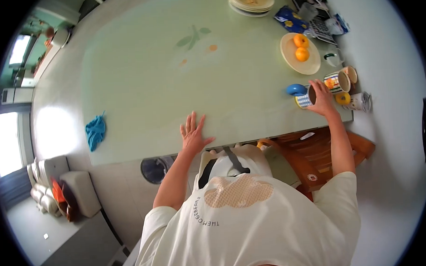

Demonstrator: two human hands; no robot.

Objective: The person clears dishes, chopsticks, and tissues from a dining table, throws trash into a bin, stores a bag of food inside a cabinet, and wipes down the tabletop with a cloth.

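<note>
My left hand [193, 135] lies flat with fingers spread near the front edge of the pale green table [141, 88]. At the table's right end my right hand [321, 100] is wrapped round a blue-and-white checked mug [304, 100] with a blue handle [296, 89]. The mug is tilted, its dark opening facing my palm. Right beside this hand are a patterned mug [333, 83], an orange fruit [342, 98] and a printed cup [357, 102]. Another brownish cup [351, 74] stands behind the patterned mug.
A cream plate [288, 60] holds two orange fruits. Stacked plates [251, 10] stand at the far edge, near a blue packet [290, 20] and a calculator [321, 30]. A blue cloth [95, 133] lies far left. Below the front edge are a wooden chair [300, 153] and a bin [154, 171].
</note>
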